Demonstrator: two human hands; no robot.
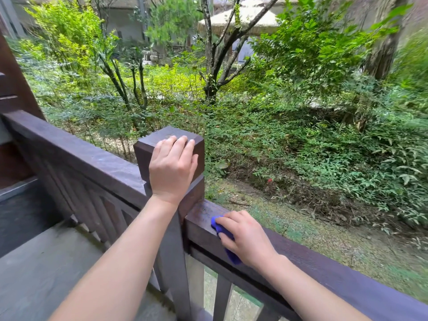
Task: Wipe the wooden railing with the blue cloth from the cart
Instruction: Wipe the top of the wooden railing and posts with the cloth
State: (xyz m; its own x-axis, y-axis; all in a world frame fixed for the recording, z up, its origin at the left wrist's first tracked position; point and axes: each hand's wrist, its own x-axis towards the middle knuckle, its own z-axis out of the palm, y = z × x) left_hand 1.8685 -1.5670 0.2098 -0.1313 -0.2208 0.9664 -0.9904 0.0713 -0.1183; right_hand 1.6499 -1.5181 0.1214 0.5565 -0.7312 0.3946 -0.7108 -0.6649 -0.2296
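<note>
The dark wooden railing [328, 267] runs from the lower right to a square corner post [148, 156], then on to the upper left. My left hand [172, 167] rests flat on the near face of the post's cap, fingertips over its top edge. My right hand [245, 237] presses the blue cloth [217, 225] onto the top of the rail just right of the post. Most of the cloth is hidden under the palm; a strip of it hangs down the rail's near side. The cart is not in view.
Slats and balusters [222, 295] hang below the rail. A grey stone floor [46, 262] lies at the lower left. Beyond the railing the ground drops to a garden of shrubs and trees [215, 66]. A dark wooden pillar [14, 84] stands at the far left.
</note>
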